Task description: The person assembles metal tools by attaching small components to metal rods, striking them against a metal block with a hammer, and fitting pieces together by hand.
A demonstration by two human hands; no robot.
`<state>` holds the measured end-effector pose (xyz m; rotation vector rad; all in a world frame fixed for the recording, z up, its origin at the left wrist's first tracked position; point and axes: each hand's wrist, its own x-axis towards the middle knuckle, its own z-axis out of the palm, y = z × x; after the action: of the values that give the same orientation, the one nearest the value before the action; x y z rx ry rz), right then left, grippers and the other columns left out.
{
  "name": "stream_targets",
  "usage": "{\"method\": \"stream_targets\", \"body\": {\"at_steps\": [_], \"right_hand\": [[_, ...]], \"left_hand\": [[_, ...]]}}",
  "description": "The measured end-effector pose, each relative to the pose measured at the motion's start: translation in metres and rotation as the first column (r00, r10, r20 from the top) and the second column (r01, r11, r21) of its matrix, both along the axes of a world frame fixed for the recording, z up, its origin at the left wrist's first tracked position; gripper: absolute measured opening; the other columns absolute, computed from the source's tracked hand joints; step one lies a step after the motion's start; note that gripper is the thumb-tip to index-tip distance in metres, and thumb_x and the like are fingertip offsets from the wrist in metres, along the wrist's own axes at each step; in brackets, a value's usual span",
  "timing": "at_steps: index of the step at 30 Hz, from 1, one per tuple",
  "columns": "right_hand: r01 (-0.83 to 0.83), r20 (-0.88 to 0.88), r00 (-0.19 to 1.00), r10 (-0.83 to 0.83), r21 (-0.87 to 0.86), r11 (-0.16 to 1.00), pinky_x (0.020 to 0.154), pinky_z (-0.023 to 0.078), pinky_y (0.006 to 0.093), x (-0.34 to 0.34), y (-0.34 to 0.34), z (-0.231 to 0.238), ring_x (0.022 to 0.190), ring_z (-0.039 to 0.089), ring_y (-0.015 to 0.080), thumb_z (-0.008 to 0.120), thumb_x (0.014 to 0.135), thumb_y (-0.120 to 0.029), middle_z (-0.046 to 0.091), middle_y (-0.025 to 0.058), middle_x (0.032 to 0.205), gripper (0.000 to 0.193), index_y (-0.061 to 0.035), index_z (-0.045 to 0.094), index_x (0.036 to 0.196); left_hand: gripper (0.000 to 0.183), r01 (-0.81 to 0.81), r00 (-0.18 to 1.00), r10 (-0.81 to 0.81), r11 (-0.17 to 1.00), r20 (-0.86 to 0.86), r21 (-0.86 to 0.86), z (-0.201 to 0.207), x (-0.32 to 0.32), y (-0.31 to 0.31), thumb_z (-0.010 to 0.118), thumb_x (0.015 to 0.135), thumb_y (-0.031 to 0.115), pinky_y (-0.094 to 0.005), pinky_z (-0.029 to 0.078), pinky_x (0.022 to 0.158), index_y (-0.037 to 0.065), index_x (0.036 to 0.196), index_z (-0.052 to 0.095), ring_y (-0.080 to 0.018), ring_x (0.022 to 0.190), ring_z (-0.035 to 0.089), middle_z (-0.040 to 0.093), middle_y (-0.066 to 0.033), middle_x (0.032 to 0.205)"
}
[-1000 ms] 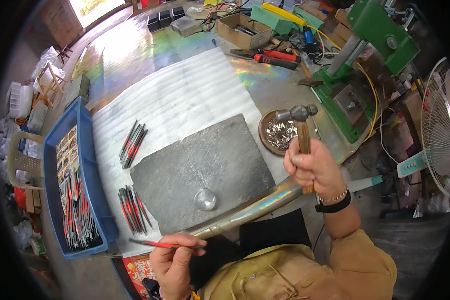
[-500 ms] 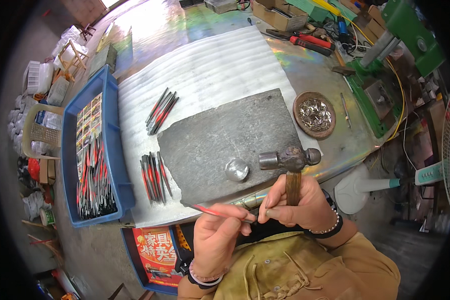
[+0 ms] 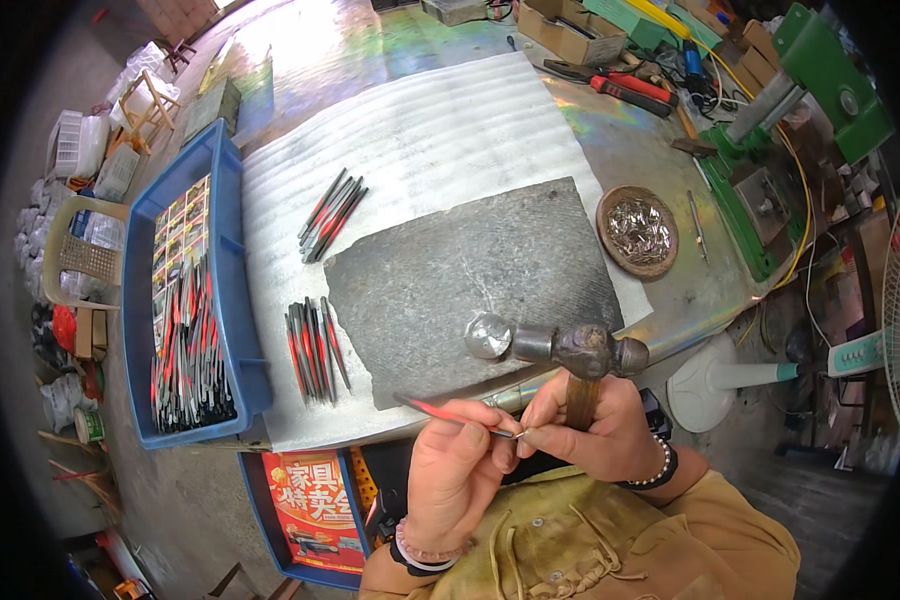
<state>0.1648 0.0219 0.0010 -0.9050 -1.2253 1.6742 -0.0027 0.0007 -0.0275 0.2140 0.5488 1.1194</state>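
— Shown in hand?
— In the left hand [image 3: 455, 478], curled to a pinch, a red-and-black rod [image 3: 432, 408], near the slab [image 3: 440, 280]; in the closed right hand [image 3: 610, 432], a hammer [image 3: 582, 350], fingertips [image 3: 542, 439] at the rod's end.
— Finished, remaining?
— Held rod, apparently under way; for bundled rods [image 3: 318, 350] and blue bin [image 3: 253, 350], cannot tell.

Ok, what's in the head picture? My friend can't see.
Close together, a person's left hand holds a thin red-and-black stick and the right hand grips a hammer. Beyond are a grey slab and, left, a blue tray of sticks.
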Motion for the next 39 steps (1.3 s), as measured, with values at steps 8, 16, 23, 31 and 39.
{"method": "stream_targets", "body": {"at_steps": [8, 16, 23, 31, 39], "right_hand": [[0.131, -0.043, 0.990, -0.132, -0.008, 0.991, 0.059, 0.047, 0.0276, -0.013, -0.006, -0.009, 0.069, 0.062, 0.0116, 0.064, 0.083, -0.004, 0.063, 0.0070, 0.075, 0.012, 0.0001, 0.058, 0.093], [0.079, 0.216, 0.951, -0.222, 0.524, 0.848, 0.057, 0.048, 0.0286, -0.012, -0.010, -0.023, 0.069, 0.064, 0.0179, 0.070, 0.073, 0.000, 0.060, 0.0085, 0.081, 0.033, -0.0036, 0.055, 0.102], [0.196, 0.246, 0.926, -0.288, 0.340, 0.920, 0.058, 0.043, 0.0202, 0.010, 0.005, -0.024, 0.064, 0.050, 0.0041, 0.057, 0.087, -0.010, 0.057, 0.0049, 0.094, 0.032, -0.0004, 0.043, 0.114], [0.171, 0.447, 0.847, -0.286, 0.280, 0.945, 0.063, 0.047, 0.0294, 0.024, 0.026, -0.004, 0.070, 0.060, 0.0227, 0.053, 0.089, -0.009, 0.060, 0.0185, 0.088, 0.032, 0.0018, 0.046, 0.118], [0.161, 0.535, 0.793, -0.292, 0.278, 0.947, 0.064, 0.048, 0.0233, 0.024, 0.036, -0.009, 0.071, 0.061, 0.0074, 0.058, 0.086, -0.007, 0.064, 0.0067, 0.074, 0.019, 0.0038, 0.057, 0.102]], "left_hand": [[0.018, -0.027, 1.000, 0.027, 1.000, 0.009, 0.007, -0.005, 0.001, -0.001, 0.060, 0.089, 0.020, -0.0282, 0.047, 0.068, 0.005, 0.098, 0.055, -0.0144, 0.069, 0.056, 0.062, -0.0105, 0.093], [0.017, -0.087, 0.996, 0.087, 0.996, -0.015, 0.035, -0.005, 0.003, -0.006, 0.058, 0.090, 0.013, -0.0299, 0.044, 0.072, 0.001, 0.102, 0.056, -0.0154, 0.075, 0.054, 0.060, -0.0096, 0.091], [0.017, -0.084, 0.991, 0.094, 0.992, -0.095, 0.098, 0.004, -0.012, 0.003, 0.055, 0.091, 0.022, -0.0278, 0.041, 0.061, 0.007, 0.099, 0.050, -0.0152, 0.067, 0.053, 0.060, -0.0122, 0.091], [0.014, -0.123, 0.935, 0.198, 0.959, -0.294, 0.255, 0.012, -0.023, 0.030, 0.055, 0.092, 0.017, -0.0245, 0.043, 0.061, 0.006, 0.098, 0.051, -0.0148, 0.065, 0.054, 0.062, -0.0140, 0.090], [0.011, 0.103, 0.644, 0.292, 0.883, -0.707, 0.459, 0.022, -0.009, 0.056, 0.053, 0.092, 0.011, -0.0212, 0.043, 0.062, 0.002, 0.097, 0.051, -0.0107, 0.066, 0.052, 0.062, -0.0137, 0.089]]}}
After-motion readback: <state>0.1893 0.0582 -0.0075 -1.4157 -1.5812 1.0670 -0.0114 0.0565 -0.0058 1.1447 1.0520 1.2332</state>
